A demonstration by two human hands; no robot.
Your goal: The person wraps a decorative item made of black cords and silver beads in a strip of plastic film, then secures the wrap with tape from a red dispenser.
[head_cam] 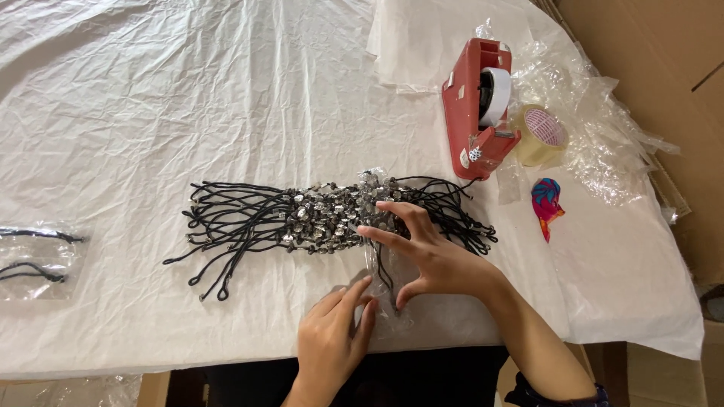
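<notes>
A pile of black cord necklaces with silvery beads [324, 215] lies across the middle of the white-covered table [188, 98]. My right hand [422, 252] is spread over its right part, fingertips on the beads, thumb by a small clear plastic bag [381, 290] at the near edge. My left hand [335, 332] rests just below, its fingers pinching that bag's lower end. One black cord runs down into the bag between my hands.
A red tape dispenser [479, 105] stands at the back right, with a roll of clear tape [539, 136] beside it. A small pink and blue patterned piece [546, 202] and crumpled clear bags [603, 128] lie right. Bagged cords [34, 260] sit at the left edge.
</notes>
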